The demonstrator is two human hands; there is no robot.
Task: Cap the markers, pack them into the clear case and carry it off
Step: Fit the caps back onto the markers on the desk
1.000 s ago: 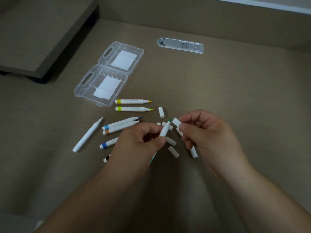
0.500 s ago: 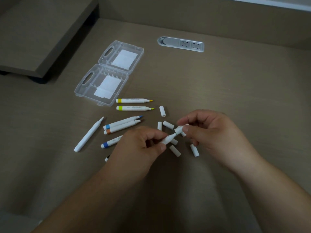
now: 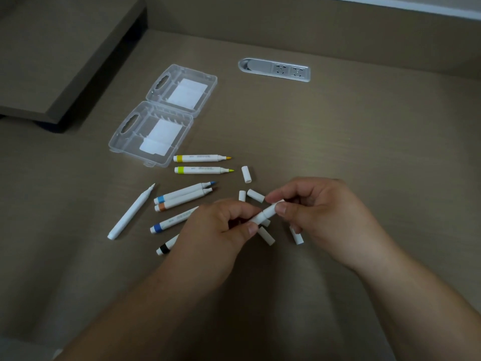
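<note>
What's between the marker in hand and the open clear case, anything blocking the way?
Nothing solid. The marker, pinched by the left hand and right hand, has loose uncapped markers lying flat on the desk toward the clear case; lifting over them clears the path. The case lies open.

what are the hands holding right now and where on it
Both hold one marker. The left hand pinches its barrel; the right hand pinches the cap on its tip end.
</note>
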